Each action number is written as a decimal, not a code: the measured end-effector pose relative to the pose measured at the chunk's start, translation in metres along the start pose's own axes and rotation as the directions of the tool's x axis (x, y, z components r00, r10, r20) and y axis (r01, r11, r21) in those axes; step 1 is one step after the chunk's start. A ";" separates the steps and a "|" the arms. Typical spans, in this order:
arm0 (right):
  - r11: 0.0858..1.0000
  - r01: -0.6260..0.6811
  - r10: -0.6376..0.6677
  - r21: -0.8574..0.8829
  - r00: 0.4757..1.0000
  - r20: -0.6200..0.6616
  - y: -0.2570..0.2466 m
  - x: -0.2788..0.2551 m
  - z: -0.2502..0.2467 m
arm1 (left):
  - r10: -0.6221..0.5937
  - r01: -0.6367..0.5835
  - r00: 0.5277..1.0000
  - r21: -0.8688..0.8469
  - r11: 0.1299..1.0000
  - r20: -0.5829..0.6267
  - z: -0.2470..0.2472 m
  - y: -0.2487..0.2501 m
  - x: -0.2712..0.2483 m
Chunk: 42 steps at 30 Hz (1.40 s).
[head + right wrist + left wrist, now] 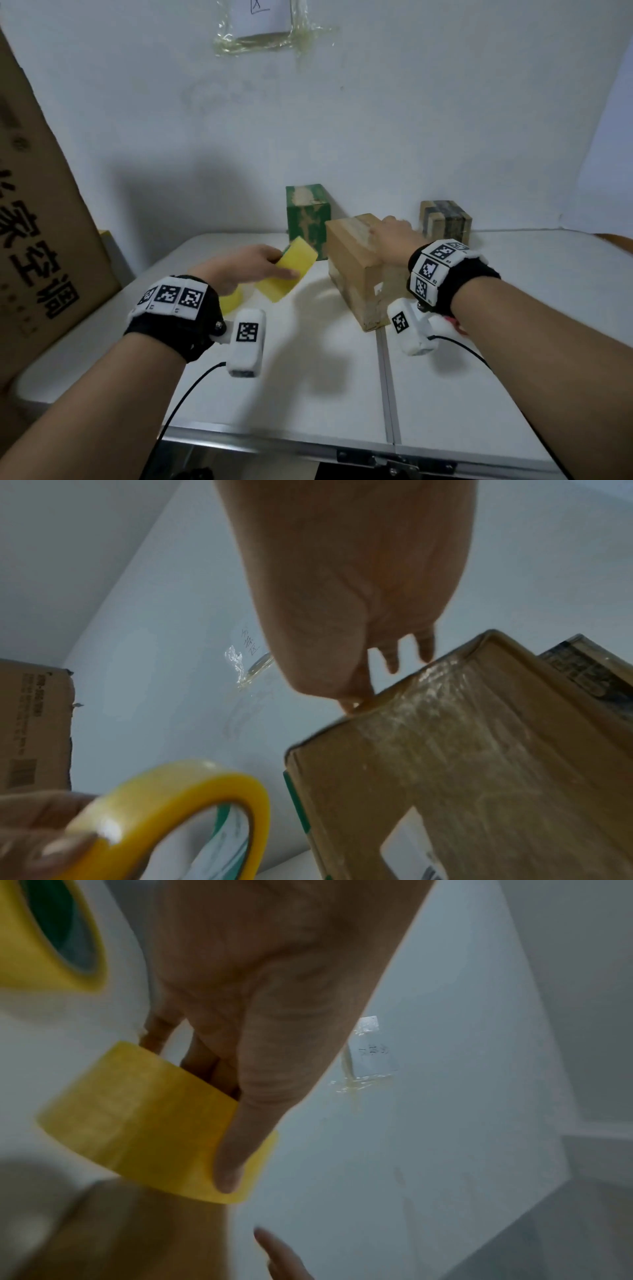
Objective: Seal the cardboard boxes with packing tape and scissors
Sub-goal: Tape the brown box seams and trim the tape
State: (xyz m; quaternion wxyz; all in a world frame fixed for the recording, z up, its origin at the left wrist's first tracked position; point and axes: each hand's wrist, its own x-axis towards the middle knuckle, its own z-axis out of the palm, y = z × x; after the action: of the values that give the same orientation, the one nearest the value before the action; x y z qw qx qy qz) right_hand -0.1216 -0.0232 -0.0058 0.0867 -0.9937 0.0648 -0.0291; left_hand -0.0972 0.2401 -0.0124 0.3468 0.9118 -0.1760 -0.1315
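Box already bears old tape but, I judge, no fresh strip yet: right hand lies flat on top, left hand pinches the roll.

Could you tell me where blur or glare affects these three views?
Head view: fairly sharp, hands cast soft shadows on the table. Left wrist: the tape roll and left hand are motion-blurred. Right wrist: glare streaks the taped brown box.
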 end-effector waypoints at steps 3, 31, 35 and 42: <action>0.911 0.201 -0.136 0.361 0.971 -0.196 0.000 -0.001 -0.013 | 0.146 -0.137 0.989 -0.253 0.958 0.013 0.001 0.025 -0.006; 0.011 0.099 -0.104 0.995 0.990 -0.097 -0.016 -0.032 -0.043 | 0.394 -0.472 0.880 -0.383 0.794 -0.266 0.034 0.083 0.009; -0.050 0.147 -0.228 0.988 0.961 -0.154 -0.016 -0.036 -0.037 | 0.377 -0.420 0.901 -0.220 0.880 -0.213 0.028 0.092 0.000; 0.260 0.249 -0.060 0.933 0.968 -0.242 -0.010 -0.043 -0.030 | 0.486 -0.440 0.689 0.222 0.870 -0.538 0.002 0.102 0.009</action>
State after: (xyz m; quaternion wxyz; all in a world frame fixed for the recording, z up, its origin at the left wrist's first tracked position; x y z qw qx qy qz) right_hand -0.1651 -0.0123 0.0231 0.6570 -0.7369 -0.0566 -0.1488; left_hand -0.1132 0.1637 0.0542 0.3707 0.8458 -0.2913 0.2496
